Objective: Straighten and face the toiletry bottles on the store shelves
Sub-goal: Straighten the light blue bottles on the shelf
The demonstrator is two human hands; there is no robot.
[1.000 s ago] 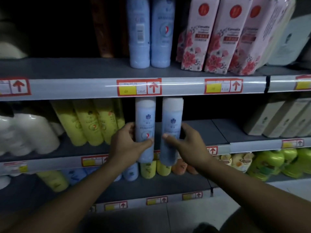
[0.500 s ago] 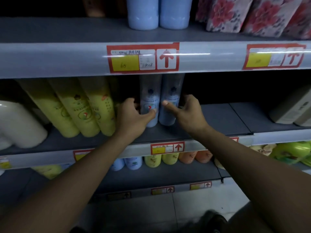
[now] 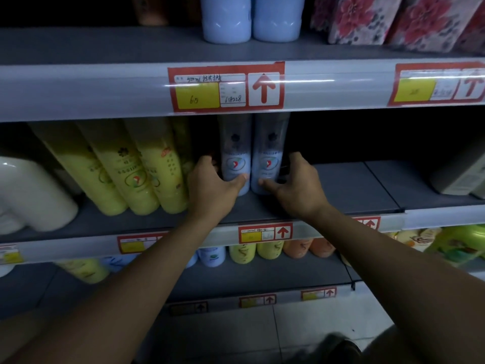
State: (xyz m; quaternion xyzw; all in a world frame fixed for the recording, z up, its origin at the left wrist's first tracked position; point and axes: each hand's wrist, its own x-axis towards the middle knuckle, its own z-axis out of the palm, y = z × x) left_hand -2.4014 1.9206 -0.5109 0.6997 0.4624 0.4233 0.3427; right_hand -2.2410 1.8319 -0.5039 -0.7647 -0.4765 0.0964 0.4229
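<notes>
Two pale blue toiletry bottles stand upright side by side, touching, toward the back of the grey middle shelf (image 3: 354, 187), with their round logo labels facing forward. The left blue bottle (image 3: 234, 156) is gripped near its base by the left hand (image 3: 210, 187), thumb across the front and fingers curled around the bottle's left side. The right blue bottle (image 3: 270, 156) is gripped the same way by the right hand (image 3: 299, 187), thumb on the front near the base and fingers wrapped around the right side. Both forearms reach in from the bottom of the view.

Just left of the left hand, three tall yellow bottles (image 3: 126, 169) lean with their tops tilted to the left, and beside them at the far left sit white bottles (image 3: 31, 195). At the far right of the same shelf is a pale boxed product (image 3: 462, 177), well apart from the blue bottles.

On the rail of the shelf above, directly over the two bottles, is a red-bordered price tag (image 3: 225, 86) with a yellow panel and a red up arrow. The upper shelf holds two more blue bottles (image 3: 252, 19) and pink floral packs (image 3: 399, 19) to their right. The lower shelf shows a row of small blue, yellow and orange bottles (image 3: 270, 249), with green packs (image 3: 456, 243) at the right.
</notes>
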